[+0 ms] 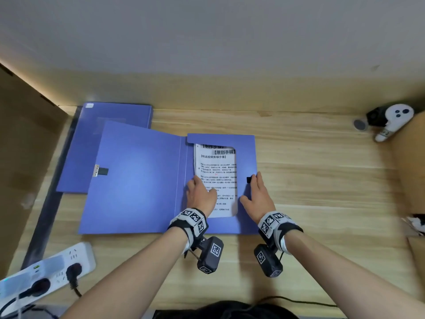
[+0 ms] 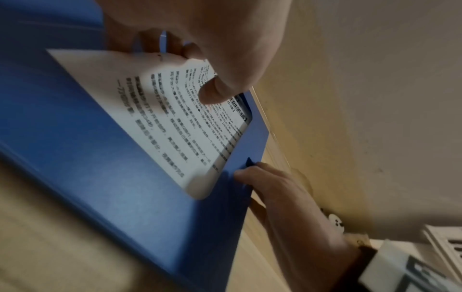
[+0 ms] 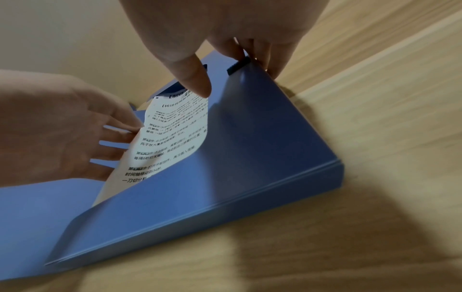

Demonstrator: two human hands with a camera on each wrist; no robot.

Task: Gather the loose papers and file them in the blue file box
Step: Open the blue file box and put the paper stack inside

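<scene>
The blue file box [image 1: 138, 178] lies open on the wooden desk, its lid spread flat to the left. A stack of printed papers [image 1: 217, 166] sits in its right half, framed by blue flaps. My left hand [image 1: 200, 194] is at the papers' left edge: the thumb [image 2: 212, 92] presses on the top sheet and the fingers [image 3: 120, 136] reach under the raised edge. My right hand [image 1: 259, 196] lies with straight fingers on the right flap [image 3: 250, 138], fingertips by the black clasp [image 1: 249, 180] at its outer edge, thumb [image 3: 195, 81] hovering off the paper.
A second blue file box [image 1: 110, 120] lies closed behind the open lid. A white power strip [image 1: 53, 265] with plugs sits at the front left. A white controller [image 1: 391, 120] lies at the back right beside a cardboard box [image 1: 411, 169]. Cardboard [image 1: 23, 146] stands along the left.
</scene>
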